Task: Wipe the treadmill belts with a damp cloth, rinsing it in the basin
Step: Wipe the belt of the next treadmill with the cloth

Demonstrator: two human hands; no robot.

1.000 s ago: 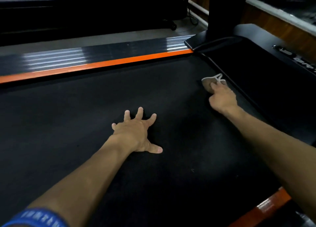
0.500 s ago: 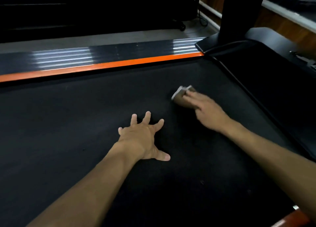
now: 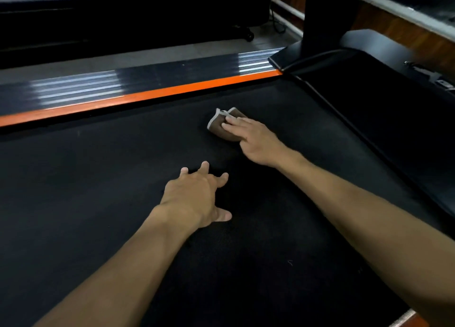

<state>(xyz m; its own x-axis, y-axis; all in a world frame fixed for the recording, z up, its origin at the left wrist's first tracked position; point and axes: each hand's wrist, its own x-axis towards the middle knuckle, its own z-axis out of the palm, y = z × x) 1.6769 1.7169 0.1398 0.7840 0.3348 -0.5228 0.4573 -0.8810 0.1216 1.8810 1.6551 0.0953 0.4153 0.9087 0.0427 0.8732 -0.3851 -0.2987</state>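
Brown cloth (image 3: 221, 127) pressed on black belt (image 3: 98, 179) under flat right hand (image 3: 256, 142), left hand (image 3: 194, 198) spread, no legible writing

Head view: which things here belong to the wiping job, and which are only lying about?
Belong to the job:
- brown cloth, pressed flat by the right hand
- black treadmill belt
- left hand, spread on the belt

Only lying about:
- orange side rail
- black upright post
- cables on the floor behind
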